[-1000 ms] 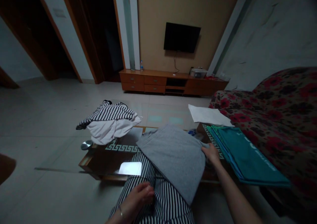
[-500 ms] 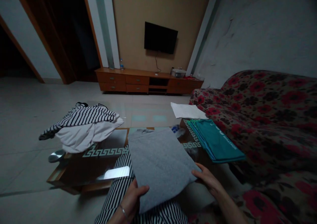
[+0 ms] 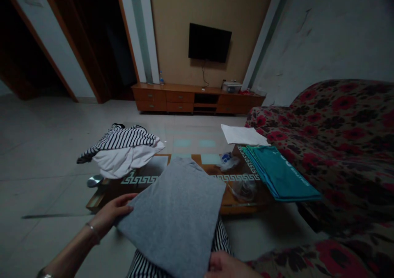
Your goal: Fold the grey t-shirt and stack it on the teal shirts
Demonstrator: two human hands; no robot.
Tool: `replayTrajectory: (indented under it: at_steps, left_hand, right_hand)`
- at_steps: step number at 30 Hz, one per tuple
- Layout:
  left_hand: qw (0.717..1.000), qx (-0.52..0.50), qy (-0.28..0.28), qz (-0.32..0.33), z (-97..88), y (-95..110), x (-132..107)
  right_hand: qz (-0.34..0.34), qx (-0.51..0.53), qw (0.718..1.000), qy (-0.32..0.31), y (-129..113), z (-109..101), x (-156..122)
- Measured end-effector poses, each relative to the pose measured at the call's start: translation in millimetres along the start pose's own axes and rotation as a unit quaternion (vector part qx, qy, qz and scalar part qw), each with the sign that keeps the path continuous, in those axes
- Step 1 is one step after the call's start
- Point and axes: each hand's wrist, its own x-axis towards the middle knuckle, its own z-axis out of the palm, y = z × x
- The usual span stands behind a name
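Observation:
A folded grey T-shirt is held in front of me, tilted, above my lap and the near edge of the glass coffee table. My left hand holds its left edge, with a thin bracelet on the wrist. My right hand grips its lower edge at the bottom of the view, partly cut off by the frame. Black-and-white striped trousers show beneath the shirt.
A striped garment and white cloth lie heaped on the table's far left. A folded teal stack sits at its right end, beside a floral sofa. Plastic bags lie on the glass. White paper lies beyond.
The grey T-shirt has swung left and tilted. My left hand has moved out to the left, my right hand has dropped lower, and the view has shifted slightly.

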Motion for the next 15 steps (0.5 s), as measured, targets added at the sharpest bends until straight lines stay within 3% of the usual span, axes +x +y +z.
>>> replayTrajectory:
  at_steps: [2,4,6,8,9,11,13,15]
  left_hand:
    - [0.997,0.027,0.066,0.017,-17.3,4.5,9.2]
    - [0.991,0.03,0.127,0.032,-28.4,1.9,16.2]
    - [0.986,0.007,0.162,0.04,-32.5,-9.0,19.0]
    - [0.98,-0.027,0.196,0.035,-30.3,-25.7,16.4]
    - [0.975,-0.05,0.214,0.029,-27.2,-34.7,13.1]
    - [0.966,-0.112,0.234,0.019,-17.9,-51.6,3.3]
    - [0.959,-0.175,0.223,0.002,-5.0,-65.2,-9.3]
    - [0.957,-0.211,0.197,-0.025,10.8,-75.6,-22.4]
  right_hand:
    - [0.019,-0.102,0.994,-0.017,-29.6,-11.8,4.0]
    - [-0.037,-0.2,0.979,0.031,-64.6,-35.3,17.7]
    - [-0.131,-0.307,0.932,0.14,-100.3,-66.1,44.2]
    - [-0.158,-0.411,0.857,0.268,-131.9,-96.4,80.7]
    - [-0.136,-0.461,0.813,0.328,-144.9,-108.8,100.6]
    - [-0.055,-0.532,0.749,0.391,-164.3,-124.2,139.3]
    - [0.001,-0.558,0.723,0.408,-174.3,-125.9,172.1]
    - [0.019,-0.561,0.723,0.402,-176.7,-117.9,195.7]
